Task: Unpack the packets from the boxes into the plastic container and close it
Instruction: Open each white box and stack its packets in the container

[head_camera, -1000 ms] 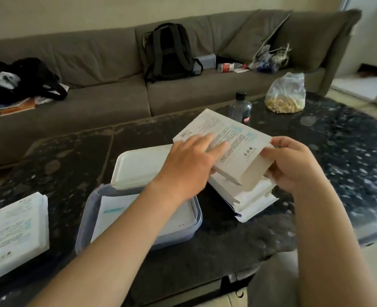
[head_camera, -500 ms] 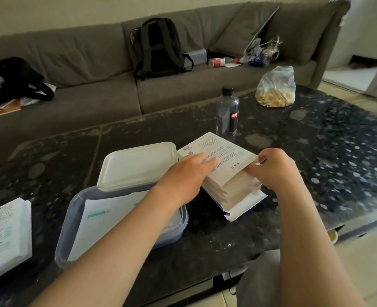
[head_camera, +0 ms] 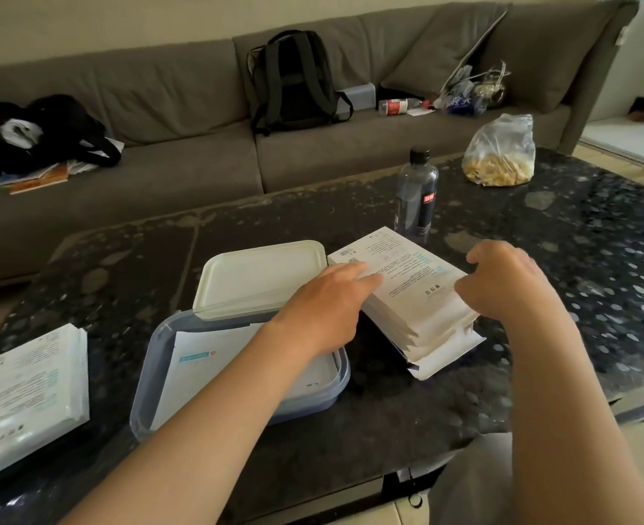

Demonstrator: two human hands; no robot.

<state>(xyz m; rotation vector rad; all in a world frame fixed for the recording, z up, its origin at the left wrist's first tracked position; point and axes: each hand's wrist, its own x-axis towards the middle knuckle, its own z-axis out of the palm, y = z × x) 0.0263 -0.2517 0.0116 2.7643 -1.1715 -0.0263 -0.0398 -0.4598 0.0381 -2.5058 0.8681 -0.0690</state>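
Note:
A clear plastic container sits on the dark table with a white packet lying inside. Its white lid leans on the container's far rim. Just right of it is a stack of flat white boxes with printed text. My left hand rests flat on the top box's left part, fingers straight. My right hand hovers at the stack's right end, fingers loosely curled, holding nothing that I can see. Another pile of white boxes lies at the table's left edge.
A water bottle stands just behind the stack. A plastic bag of food sits at the far right of the speckled table. Behind is a grey sofa with a backpack and clutter.
The box that both hands held tilted in the air has come down flat onto the stack. My right hand has let go of its end.

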